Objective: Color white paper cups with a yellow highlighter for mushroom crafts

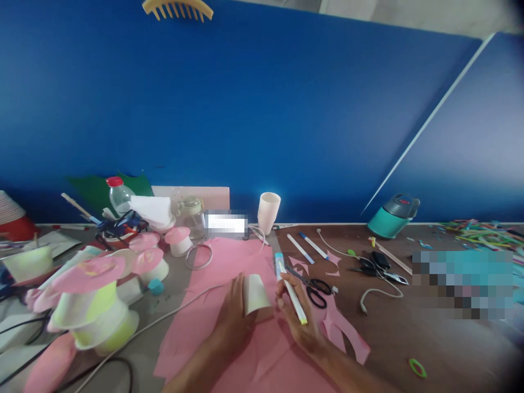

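A white paper cup (256, 295) lies on its side on a sheet of pink paper (237, 256). My left hand (234, 305) is closed against the cup's left side, its fingertips near the far end. In my right hand (298, 314), just right of the cup, is a slim white marker (295, 300) with a yellow end pointing toward me. Beyond that hand, a light-blue item (279, 261) is partly hidden, so I cannot tell its kind. Black-handled scissors (317, 289) rest beside my right hand, with pink paper scraps (347, 330) around them.
At left stand several cups with pink paper tops (92, 273), near a thin cable (164, 316). Behind are a glass jar (191, 217) and an upright cup (268, 214). Markers (313, 245), cutting tools (379, 267) and a teal container (393, 218) occupy the right side.
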`<state>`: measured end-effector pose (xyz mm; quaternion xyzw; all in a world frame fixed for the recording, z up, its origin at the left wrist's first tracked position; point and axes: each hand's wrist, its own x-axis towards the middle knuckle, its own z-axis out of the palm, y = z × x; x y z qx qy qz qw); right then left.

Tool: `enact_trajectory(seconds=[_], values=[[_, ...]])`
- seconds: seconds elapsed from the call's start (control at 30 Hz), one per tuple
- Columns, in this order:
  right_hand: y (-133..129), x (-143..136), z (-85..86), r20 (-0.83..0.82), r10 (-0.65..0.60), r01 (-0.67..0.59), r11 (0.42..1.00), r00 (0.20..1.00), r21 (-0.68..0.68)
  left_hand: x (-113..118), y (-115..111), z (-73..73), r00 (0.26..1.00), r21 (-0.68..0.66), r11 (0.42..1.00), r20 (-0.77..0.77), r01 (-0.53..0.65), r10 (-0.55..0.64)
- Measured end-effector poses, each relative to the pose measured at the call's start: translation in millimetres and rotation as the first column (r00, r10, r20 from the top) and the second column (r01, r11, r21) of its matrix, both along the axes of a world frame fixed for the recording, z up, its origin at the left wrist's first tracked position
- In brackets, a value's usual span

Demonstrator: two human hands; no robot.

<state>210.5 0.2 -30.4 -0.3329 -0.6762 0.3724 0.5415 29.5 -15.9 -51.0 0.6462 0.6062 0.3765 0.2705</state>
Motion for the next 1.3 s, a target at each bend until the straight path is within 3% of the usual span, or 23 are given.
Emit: enact_trajectory(seconds=[0.27,0.47,0.8,0.9,1.17,1.3], values=[[-6.7,0.4,15.4,0.056,0.043,-0.047,0.997,0.997,0.068,1.3,1.9,9.5,0.997,0.1,0.992,0.003,0.077,-0.077],[0.7,0.4,7.7,-0.006,-0.013,0.013,0.997,1.0,-0.075,3.2,0.0,18.6,0.994,0.095,0.993,0.079,0.073,-0.08],[5.0,-9.0,-0.9,-0.174,-0.014,-0.02,0.981,0.985,-0.191,1.5,-0.4,12.3,0.995,0.132,0.989,0.056,0.072,-0.08],[5.5,-8.7,-1.5,-0.187,-0.024,-0.011,0.983,0.982,-0.183,1.7,-0.3,13.6,0.996,0.111,0.991,0.051,0.068,-0.074],[2.8,-9.1,0.1,-0.025,-0.018,0.015,0.994,1.0,-0.106,4.1,-2.1,27.6,0.991,0.108,0.986,0.018,0.127,-0.13],[0.8,-8.4,6.1,-0.077,0.022,-0.028,0.996,0.997,-0.083,5.3,-5.3,32.3,0.993,0.086,0.99,-0.03,0.116,-0.113]])
